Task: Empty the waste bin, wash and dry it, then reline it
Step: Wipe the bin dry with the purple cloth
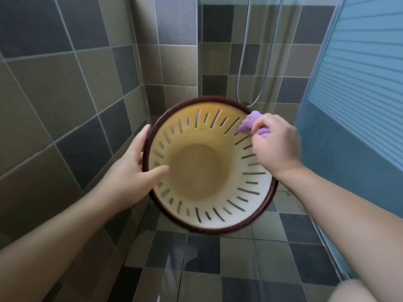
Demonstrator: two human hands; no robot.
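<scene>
I hold a round cream waste bin (196,171) with slotted walls and a dark brown rim, its mouth tilted toward me, above the tiled floor. It has nothing inside and no liner. My left hand (139,168) grips the rim on the left, thumb inside the bin and fingers round the outside. My right hand (274,142) pinches a bunched purple cloth (250,125) against the inner wall at the upper right, just under the rim.
This is a tiled bathroom corner. A metal shower hose (246,62) hangs on the wall behind the bin. A blue frosted panel (353,94) stands at the right, and the tiled floor (218,258) lies below.
</scene>
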